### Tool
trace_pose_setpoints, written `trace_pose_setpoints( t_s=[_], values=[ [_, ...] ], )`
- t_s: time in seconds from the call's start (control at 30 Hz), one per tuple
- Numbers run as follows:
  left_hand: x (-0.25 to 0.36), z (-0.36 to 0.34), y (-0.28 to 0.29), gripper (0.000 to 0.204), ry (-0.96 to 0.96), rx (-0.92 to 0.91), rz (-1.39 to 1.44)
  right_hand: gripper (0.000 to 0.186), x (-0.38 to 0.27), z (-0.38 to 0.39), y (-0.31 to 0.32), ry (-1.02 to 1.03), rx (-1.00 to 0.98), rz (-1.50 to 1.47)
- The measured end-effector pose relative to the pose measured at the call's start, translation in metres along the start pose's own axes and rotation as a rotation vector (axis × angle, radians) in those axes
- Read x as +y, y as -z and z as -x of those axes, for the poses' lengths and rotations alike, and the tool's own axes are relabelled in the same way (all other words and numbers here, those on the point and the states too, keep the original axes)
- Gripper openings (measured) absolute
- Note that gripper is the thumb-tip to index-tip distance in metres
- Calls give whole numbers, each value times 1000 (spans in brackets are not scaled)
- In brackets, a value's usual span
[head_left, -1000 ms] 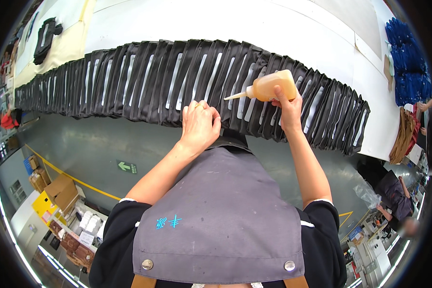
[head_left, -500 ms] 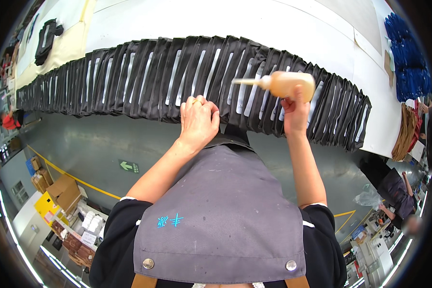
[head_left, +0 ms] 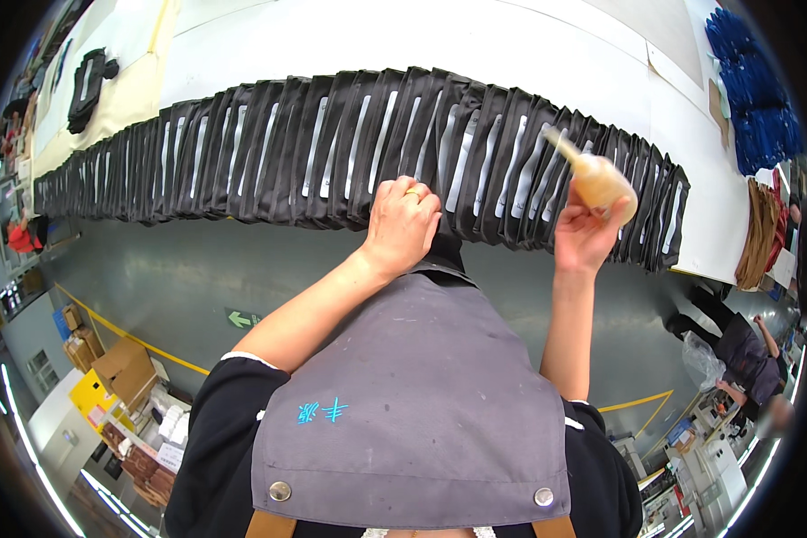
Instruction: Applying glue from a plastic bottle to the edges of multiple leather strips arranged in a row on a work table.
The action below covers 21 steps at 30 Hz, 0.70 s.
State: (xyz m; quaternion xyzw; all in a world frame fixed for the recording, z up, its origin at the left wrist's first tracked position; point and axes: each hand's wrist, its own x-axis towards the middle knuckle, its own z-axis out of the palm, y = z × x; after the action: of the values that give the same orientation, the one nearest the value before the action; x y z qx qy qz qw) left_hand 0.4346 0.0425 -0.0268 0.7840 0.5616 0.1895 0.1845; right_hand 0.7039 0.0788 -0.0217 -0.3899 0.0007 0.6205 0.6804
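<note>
A long row of overlapping black fabric pieces (head_left: 282, 152), with pale strips showing between them, runs across the table before me. My left hand (head_left: 405, 222) is closed at the near edge of the row, its curled fingers on a black fabric piece; the fingertips are partly hidden. Raised over the right part of the row, my right hand (head_left: 590, 235) is wrapped round a squeeze bottle (head_left: 603, 186) with a yellowish body and a long thin nozzle. The bottle is smeared by motion. Its nozzle points up and to the left, apart from the fabric as far as I can see.
White table surface (head_left: 403, 36) stretches beyond the row. A separate black bundle (head_left: 90, 90) lies at the far left. Blue items (head_left: 753, 90) and brown ones (head_left: 758, 233) are at the right. Another person (head_left: 753, 359) is at the lower right, and cardboard boxes (head_left: 124, 368) stand at the left.
My left hand has moved right along the near edge of the row. My right hand has shifted right and slightly down with the bottle, whose nozzle has swung from pointing left to pointing up-left.
</note>
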Motion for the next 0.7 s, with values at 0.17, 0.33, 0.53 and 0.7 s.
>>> trace_pose_setpoints(
  t_s=[0.17,0.33,0.53,0.7],
  values=[
    [-4,-26,5,9,196,-234,409,43,20,55,9,260,16,433],
    [-13,-53,4,16,394,-460,533,46,31,86,27,402,-7,595],
    [-8,-60,7,19,436,-500,472,53,40,100,35,487,-39,834],
    [-3,-62,9,18,414,-495,435,51,49,102,32,600,-89,948]
  ],
)
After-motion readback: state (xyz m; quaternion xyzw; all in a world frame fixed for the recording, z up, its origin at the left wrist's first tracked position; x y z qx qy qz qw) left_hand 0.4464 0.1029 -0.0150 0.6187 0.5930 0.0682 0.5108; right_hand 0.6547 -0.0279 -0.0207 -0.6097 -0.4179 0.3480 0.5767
